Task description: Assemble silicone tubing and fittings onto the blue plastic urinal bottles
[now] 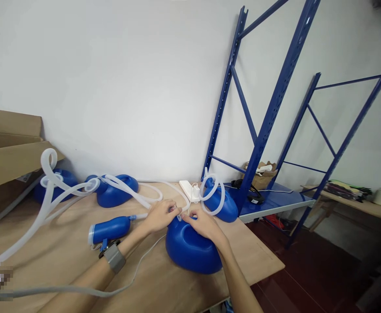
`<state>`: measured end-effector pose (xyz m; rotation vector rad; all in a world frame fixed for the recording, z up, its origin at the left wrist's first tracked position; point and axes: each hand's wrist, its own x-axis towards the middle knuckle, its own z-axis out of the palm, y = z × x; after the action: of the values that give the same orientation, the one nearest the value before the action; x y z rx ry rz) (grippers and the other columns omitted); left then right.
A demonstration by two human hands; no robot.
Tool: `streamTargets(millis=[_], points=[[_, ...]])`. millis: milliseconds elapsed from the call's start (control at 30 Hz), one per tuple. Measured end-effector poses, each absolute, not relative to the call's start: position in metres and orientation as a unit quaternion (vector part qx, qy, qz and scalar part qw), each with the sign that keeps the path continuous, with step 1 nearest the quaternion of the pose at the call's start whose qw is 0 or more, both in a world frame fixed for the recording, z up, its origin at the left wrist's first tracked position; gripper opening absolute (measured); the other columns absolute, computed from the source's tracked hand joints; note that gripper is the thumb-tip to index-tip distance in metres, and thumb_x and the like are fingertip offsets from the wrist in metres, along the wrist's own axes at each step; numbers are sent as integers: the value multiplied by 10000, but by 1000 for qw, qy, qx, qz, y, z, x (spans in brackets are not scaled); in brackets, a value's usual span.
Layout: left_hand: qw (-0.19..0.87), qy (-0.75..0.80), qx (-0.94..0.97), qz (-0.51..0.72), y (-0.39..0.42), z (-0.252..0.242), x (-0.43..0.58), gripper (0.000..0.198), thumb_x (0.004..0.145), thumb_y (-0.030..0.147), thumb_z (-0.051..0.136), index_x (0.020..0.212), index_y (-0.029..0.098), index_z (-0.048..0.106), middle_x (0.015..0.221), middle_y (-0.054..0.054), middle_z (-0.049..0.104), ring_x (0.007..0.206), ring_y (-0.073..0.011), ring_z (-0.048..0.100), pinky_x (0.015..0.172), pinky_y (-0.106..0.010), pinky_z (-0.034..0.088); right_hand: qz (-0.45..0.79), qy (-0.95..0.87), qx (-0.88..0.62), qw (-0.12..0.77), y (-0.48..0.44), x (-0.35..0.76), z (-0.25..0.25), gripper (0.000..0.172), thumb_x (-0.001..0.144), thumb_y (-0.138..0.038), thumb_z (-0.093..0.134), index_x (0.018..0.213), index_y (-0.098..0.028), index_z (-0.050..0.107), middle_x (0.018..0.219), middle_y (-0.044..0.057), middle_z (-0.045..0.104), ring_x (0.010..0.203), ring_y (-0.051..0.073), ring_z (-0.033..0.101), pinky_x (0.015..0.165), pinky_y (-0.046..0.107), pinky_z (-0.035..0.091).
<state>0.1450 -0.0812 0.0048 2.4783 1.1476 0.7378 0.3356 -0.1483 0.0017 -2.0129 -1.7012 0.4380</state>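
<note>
A rounded blue plastic container (190, 250) lies on the wooden table (151, 282) in front of me. Both hands meet at its top end. My left hand (160, 215) has its fingers closed around a translucent white tube (138, 198) where it joins the container. My right hand (201, 222) rests on the container's top with its fingers pinched at the same joint. A grey band is on my left wrist. A small blue bottle-shaped piece (110, 229) lies just left of my left forearm.
More blue containers (117, 191) with looped white tubing (51, 178) lie along the wall, another (221, 202) at the right. A white power strip (188, 189), a cardboard box (8, 152) at left, blue shelving uprights (259, 143), the table's right edge, dark floor beyond.
</note>
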Motion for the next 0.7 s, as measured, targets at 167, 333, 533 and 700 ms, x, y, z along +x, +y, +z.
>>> streamTargets(millis=[167,333,533,700], points=[[139,381,880,248,-82,5,143,254,918,363,554,714,212,549,830,-2,682,831,-196,627,724,-311,352,162,-627,-724,237,-150,335,3,551,825,-766,608,859,-218,661,832,37,732,848,258,697,723,298,437],[121,385,880,251,-84,3,142,322,989,437,496,770,213,574,854,-20,693,852,-212,635,708,-318,345,157,-620,-732,235,-152,332,7,518,754,-731,711,804,-218,654,808,27,722,834,248,688,691,286,420],[103,380,884,252,-85,2,142,395,1021,497,459,771,213,573,863,-25,691,878,-216,639,744,-320,360,162,-622,-728,238,-151,332,6,531,732,-732,725,828,-213,670,835,30,728,842,243,684,680,282,408],[87,387,882,253,-85,-2,144,309,1001,409,505,774,210,570,911,-45,711,931,-235,645,779,-341,353,162,-619,-730,240,-147,334,2,523,724,-727,726,790,-215,643,787,11,703,829,233,669,672,278,400]])
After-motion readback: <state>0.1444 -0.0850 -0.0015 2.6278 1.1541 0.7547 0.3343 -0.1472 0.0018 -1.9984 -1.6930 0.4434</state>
